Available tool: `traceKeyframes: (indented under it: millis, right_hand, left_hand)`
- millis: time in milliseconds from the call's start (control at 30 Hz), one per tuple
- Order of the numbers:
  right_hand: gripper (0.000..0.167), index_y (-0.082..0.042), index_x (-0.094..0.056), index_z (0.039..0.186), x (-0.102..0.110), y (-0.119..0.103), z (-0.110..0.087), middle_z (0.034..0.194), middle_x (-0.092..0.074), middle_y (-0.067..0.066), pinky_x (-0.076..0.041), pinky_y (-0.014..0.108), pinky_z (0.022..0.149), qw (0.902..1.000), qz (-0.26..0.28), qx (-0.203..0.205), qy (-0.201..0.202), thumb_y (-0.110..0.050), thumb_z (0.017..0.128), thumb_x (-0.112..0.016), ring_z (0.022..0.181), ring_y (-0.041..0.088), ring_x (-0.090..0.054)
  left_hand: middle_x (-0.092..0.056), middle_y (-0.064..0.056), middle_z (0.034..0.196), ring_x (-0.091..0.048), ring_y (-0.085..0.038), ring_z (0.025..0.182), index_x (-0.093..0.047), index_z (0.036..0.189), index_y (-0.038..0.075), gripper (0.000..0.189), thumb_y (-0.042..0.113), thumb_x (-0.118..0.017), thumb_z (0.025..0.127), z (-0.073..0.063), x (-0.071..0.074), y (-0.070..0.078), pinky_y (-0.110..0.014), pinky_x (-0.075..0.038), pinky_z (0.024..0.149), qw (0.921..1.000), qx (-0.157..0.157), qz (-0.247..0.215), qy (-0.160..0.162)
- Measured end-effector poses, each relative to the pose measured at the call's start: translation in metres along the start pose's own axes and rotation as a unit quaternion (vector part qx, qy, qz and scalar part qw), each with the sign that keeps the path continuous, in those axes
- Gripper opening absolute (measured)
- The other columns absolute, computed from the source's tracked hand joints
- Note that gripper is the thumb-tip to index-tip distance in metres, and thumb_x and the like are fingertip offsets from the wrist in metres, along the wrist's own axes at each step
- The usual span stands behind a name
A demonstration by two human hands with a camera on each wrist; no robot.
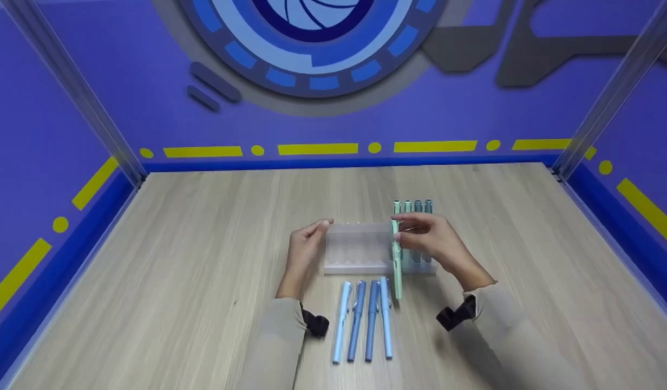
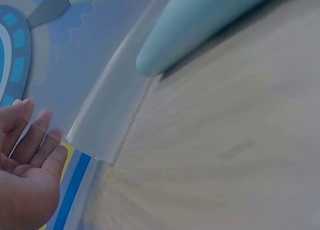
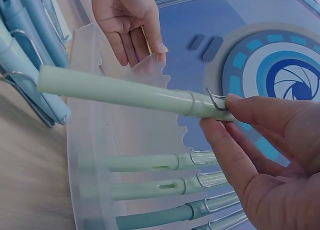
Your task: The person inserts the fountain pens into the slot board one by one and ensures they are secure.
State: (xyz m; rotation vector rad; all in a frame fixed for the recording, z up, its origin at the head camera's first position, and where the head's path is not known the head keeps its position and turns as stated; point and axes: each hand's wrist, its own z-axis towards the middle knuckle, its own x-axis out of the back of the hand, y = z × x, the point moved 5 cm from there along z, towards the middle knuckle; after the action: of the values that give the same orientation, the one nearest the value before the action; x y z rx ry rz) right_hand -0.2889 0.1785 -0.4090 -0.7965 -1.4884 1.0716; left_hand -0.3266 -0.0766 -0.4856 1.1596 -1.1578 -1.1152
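A frosted clear pen stand [image 1: 358, 246] rests on the table. My left hand [image 1: 305, 252] holds its upper left corner, thumb and fingers on either side of the edge, as the right wrist view shows. Between the thumb and fingers of my right hand [image 1: 439, 241] is a light green pen [image 3: 125, 93], its clip end up, in front of the stand. In the stand's right part sit two light green pens [image 3: 155, 187] and two dark green pens [image 3: 160, 216], partly hidden in the head view by my right hand.
Two light blue pens [image 1: 341, 325] and two darker blue pens [image 1: 357, 325] lie on the wooden table [image 1: 203, 281], just in front of the stand. Purple walls [image 1: 312, 127] with yellow markings enclose the back and sides.
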Motion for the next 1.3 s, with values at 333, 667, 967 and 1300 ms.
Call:
traceKeyframes:
  millis: [333,667,967,1300]
  right_hand:
    - [0.044,-0.009,-0.06,0.129,0.006,-0.002,0.008,0.114,-0.064,0.014,-0.057,0.022,0.081,0.9978,0.025,0.016,0.059,-0.013,0.087,-0.071,0.092,0.011,-0.066]
    - [0.04,-0.008,-0.062,0.127,0.007,-0.008,0.014,0.114,-0.065,0.015,-0.057,0.019,0.08,0.9944,0.035,0.027,0.096,-0.01,0.088,-0.069,0.091,0.006,-0.066]
    - [0.037,-0.007,-0.063,0.125,0.007,-0.009,0.017,0.114,-0.065,0.015,-0.056,0.019,0.082,0.9907,0.049,0.049,0.117,-0.008,0.088,-0.068,0.094,0.006,-0.064]
    - [0.036,-0.007,-0.064,0.123,0.002,-0.004,0.021,0.114,-0.066,0.016,-0.056,0.018,0.081,0.9908,0.048,0.041,0.12,-0.006,0.087,-0.069,0.096,0.012,-0.064]
  left_hand:
    - [-0.065,-0.006,0.126,-0.055,-0.021,0.127,-0.069,0.117,0.009,0.032,0.031,-0.058,0.096,-0.001,0.0,-0.001,-0.036,-0.042,0.11,1.0,0.004,-0.001,-0.008]
    - [-0.065,-0.006,0.126,-0.055,-0.021,0.127,-0.069,0.118,0.008,0.032,0.03,-0.058,0.096,-0.001,0.0,0.0,-0.036,-0.042,0.11,0.9999,0.003,-0.007,-0.011]
    - [-0.067,-0.009,0.123,-0.057,-0.022,0.125,-0.069,0.117,0.005,0.032,0.027,-0.06,0.096,0.0,0.0,0.002,-0.036,-0.045,0.107,0.9998,-0.011,-0.008,-0.013]
    - [-0.067,-0.006,0.124,-0.056,-0.02,0.126,-0.069,0.117,0.008,0.032,0.03,-0.059,0.096,-0.001,0.0,0.0,-0.035,-0.042,0.109,0.9998,0.005,-0.017,-0.01]
